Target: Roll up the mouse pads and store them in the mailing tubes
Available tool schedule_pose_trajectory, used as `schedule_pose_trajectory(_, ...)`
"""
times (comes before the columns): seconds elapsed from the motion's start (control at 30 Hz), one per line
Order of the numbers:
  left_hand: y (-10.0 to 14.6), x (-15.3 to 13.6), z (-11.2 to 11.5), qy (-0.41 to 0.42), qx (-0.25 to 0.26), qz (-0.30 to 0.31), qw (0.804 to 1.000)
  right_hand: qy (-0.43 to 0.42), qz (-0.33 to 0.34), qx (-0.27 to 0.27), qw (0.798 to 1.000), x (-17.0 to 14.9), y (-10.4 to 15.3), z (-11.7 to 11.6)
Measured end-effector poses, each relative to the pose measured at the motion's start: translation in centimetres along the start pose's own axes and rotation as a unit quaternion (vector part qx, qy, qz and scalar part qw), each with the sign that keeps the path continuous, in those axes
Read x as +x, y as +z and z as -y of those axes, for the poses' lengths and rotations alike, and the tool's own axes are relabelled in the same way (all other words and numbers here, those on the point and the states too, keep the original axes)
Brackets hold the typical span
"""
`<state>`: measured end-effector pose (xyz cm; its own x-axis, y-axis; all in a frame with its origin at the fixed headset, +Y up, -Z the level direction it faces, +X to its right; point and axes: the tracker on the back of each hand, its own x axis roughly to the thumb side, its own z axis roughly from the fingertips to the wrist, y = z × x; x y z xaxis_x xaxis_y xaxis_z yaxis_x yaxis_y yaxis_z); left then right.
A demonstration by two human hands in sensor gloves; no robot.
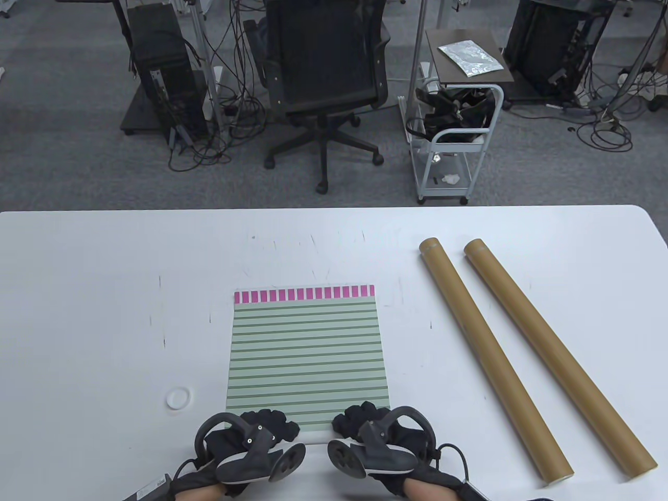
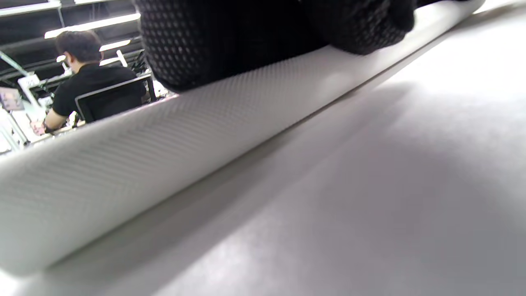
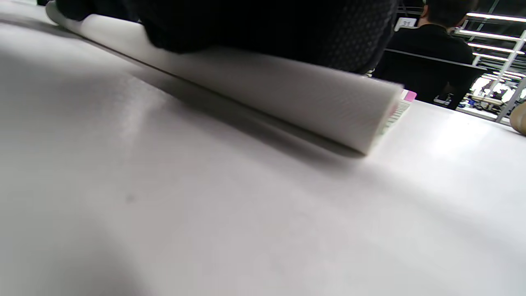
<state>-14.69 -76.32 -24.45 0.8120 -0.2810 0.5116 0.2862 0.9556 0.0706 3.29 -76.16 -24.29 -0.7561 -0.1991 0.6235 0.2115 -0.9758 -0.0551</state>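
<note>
The striped mouse pad (image 1: 308, 355) is spread at the table's (image 1: 78, 313) centre; its 6 o'clock edge is rolled and gripped by the left hand (image 1: 250, 433) and right hand (image 1: 376, 433), side by side. Two tubes (image 1: 490, 355) are laid at 3 o'clock.

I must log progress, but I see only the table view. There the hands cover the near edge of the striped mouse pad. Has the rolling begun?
Observer: Yes. In the left wrist view the near edge of the mouse pad is already curled into a roll, white textured underside outward.
Operator: Where is the left hand?
Observer: The left hand rests on top of the roll.
Operator: And the right side?
Observer: The right hand lies on the roll too, near its open end.
</note>
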Motion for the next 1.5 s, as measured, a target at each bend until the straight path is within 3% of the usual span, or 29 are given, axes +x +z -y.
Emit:
schedule_pose_trajectory(0.13, -0.3, -1.0, 0.5, 0.051, -0.025, -0.012, 0.998, -0.005, -0.008, 0.006, 1.000, -0.2, -0.2, 0.0)
schedule_pose_trajectory(0.47, 0.3, 0.4, 0.1, -0.013, -0.007, 0.029, 0.999, -0.006, -0.018, -0.001, 1.000, -0.3, -0.4, -0.2)
schedule_pose_trajectory(0.57, 0.2, 0.8, 0.2, -0.038, 0.005, 0.014, 0.999, -0.017, -0.023, 0.000, 1.000, -0.4, -0.4, -0.2)
schedule_pose_trajectory(0.9, 0.3, 0.5, 0.3, -0.026, 0.013, 0.013, 0.999, 0.024, 0.009, 0.009, 1.000, -0.1, -0.5, 0.4)
schedule_pose_trajectory(1.07, 0.3, -0.3, 0.1, 0.058, -0.025, 0.037, 0.997, -0.008, 0.033, 0.048, 0.998, 0.1, -0.3, 0.9)
schedule_pose_trajectory(1.2, 0.5, -0.2, -0.2, 0.078, -0.042, 0.060, 0.994, -0.044, 0.045, 0.083, 0.995, 0.1, -0.2, 1.0)
schedule_pose_trajectory(1.5, -0.6, -1.4, 0.4, 0.146, -0.079, 0.025, 0.986, -0.021, 0.043, 0.073, 0.996, 0.5, 0.0, 0.3)
